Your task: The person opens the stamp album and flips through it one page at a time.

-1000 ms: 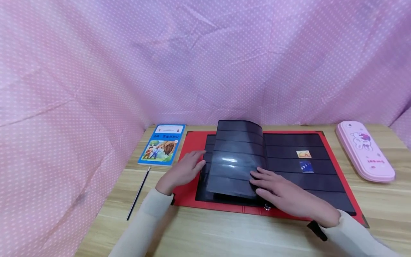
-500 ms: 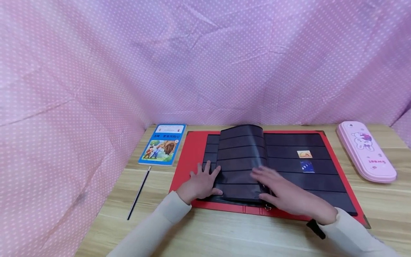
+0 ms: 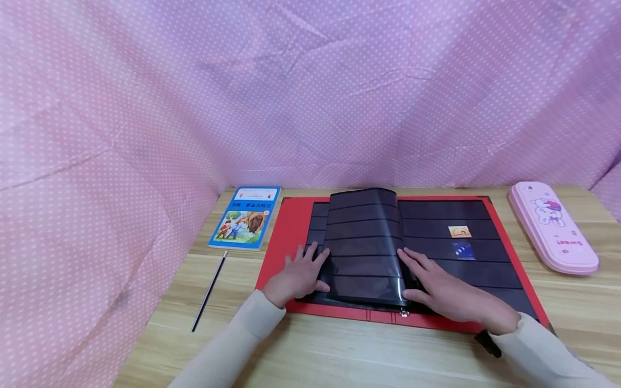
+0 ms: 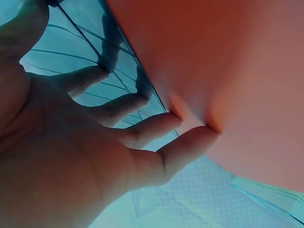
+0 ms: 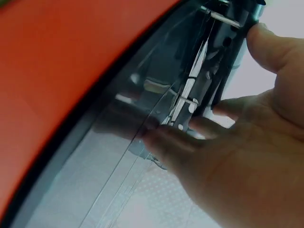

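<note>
A red ring-bound stamp album [image 3: 286, 226] lies spread on the table, its black pocket pages crossed by strips. One page [image 3: 364, 237] bows upward over the left side, with glare near its lower corner. My left hand [image 3: 298, 275] rests with spread fingers at the left edge of the pages; in the left wrist view its outer fingertips [image 4: 209, 133] touch the red cover. Beside the metal rings [image 5: 185, 102], my right hand [image 3: 446, 288] lies with extended fingers at the bowed page's inner edge. An orange-and-cream stamp [image 3: 460, 231] and a blue stamp [image 3: 464, 250] sit in the right page.
Left of the album are a blue picture-covered book [image 3: 245, 218] and a dark pencil [image 3: 209, 291]. A pink pencil case [image 3: 553, 226] lies to the right. Behind the wooden table [image 3: 359, 355] hangs a pink dotted cloth [image 3: 310, 97].
My left hand has moved right and down from the red cover onto the page edge. The bowed page has settled lower, and my right hand has shifted slightly right to its inner edge.
</note>
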Tool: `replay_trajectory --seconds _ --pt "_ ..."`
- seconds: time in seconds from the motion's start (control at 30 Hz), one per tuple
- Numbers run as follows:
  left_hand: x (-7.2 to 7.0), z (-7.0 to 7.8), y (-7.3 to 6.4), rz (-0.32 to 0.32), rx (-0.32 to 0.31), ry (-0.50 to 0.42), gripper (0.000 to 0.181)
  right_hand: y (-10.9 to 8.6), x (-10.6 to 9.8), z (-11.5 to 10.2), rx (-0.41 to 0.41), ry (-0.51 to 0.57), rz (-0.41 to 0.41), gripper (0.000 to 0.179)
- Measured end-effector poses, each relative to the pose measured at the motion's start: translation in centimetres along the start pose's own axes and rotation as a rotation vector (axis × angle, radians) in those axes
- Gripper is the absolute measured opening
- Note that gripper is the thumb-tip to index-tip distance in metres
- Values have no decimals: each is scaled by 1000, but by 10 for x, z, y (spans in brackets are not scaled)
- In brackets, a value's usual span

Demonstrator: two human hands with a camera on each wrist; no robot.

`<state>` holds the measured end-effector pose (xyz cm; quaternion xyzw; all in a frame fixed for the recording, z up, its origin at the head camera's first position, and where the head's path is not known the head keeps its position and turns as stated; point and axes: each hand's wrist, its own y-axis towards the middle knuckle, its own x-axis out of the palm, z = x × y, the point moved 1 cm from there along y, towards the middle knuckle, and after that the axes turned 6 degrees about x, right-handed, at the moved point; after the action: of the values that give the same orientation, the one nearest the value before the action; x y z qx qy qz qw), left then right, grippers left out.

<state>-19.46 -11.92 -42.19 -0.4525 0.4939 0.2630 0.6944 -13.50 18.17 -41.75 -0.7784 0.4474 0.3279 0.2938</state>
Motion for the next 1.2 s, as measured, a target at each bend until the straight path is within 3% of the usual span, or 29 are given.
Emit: replay_trajectory --seconds 0.23,0.43,0.57,0.73,1.2 --pt "-6 -12 -3 16 23 23 84 16 4 -11 8 -98 108 75" --pt "-8 -14 -3 13 45 19 84 39 -24 -2 34 -42 149 60" --pt "-8 -15 -2 19 41 18 84 62 -38 14 81 -15 107 67" --pt "-6 -19 -2 30 50 5 83 80 -40 23 101 -15 32 72" --pt "-5 -26 -8 11 99 -37 87 91 -33 14 72 -106 28 64"
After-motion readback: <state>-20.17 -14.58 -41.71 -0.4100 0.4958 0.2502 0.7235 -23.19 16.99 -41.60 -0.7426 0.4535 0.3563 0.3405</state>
